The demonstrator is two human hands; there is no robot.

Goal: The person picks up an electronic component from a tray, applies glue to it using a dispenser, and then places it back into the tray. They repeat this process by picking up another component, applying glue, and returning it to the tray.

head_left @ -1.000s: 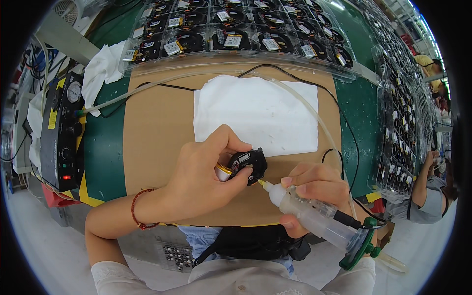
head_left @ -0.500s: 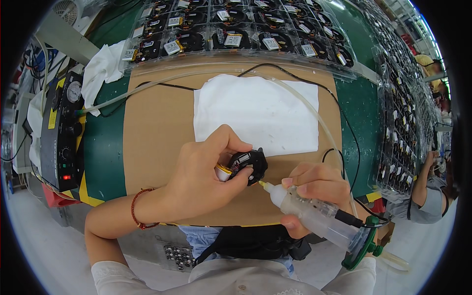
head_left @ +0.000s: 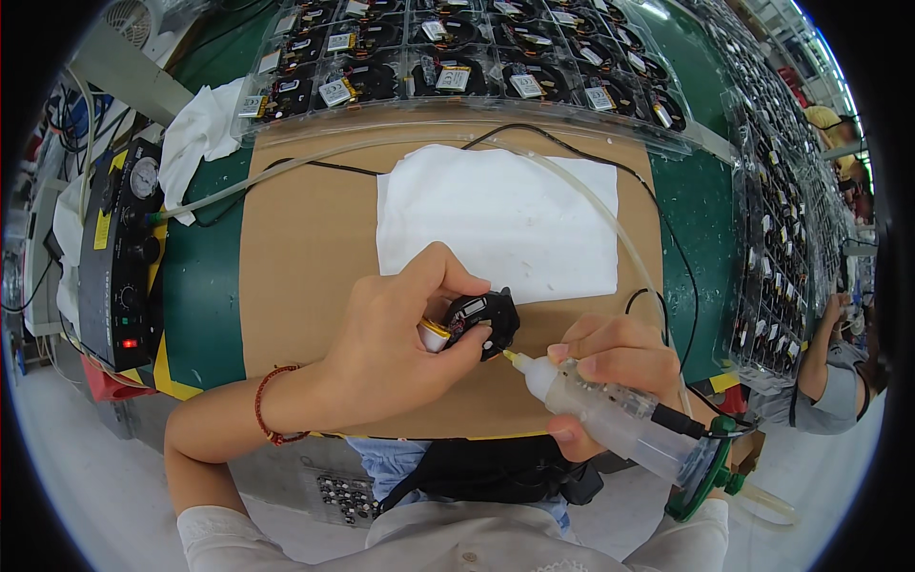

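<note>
My left hand [head_left: 386,343] is closed around a small black electronic housing [head_left: 494,315], held between thumb and fingers above the cardboard. A silver battery with a yellow band [head_left: 434,334] sits at the housing's left side, partly covered by my fingers. My right hand [head_left: 620,367] grips a translucent dispensing syringe [head_left: 610,419] with a green cap at its rear. The syringe's yellow tip [head_left: 515,357] points at the housing's lower edge; whether it touches cannot be made out. Behind both hands lies a white cloth [head_left: 500,219].
Clear trays of similar black parts with batteries [head_left: 453,76] stand along the far edge. At left is a black dispenser box with a gauge [head_left: 129,257]. A clear hose [head_left: 610,214] and black cable arch over the brown cardboard [head_left: 305,276]. Another person [head_left: 829,381] sits at far right.
Almost nothing differs. The syringe and my right hand have shifted very slightly to the right; my left hand and the housing stay in place.
</note>
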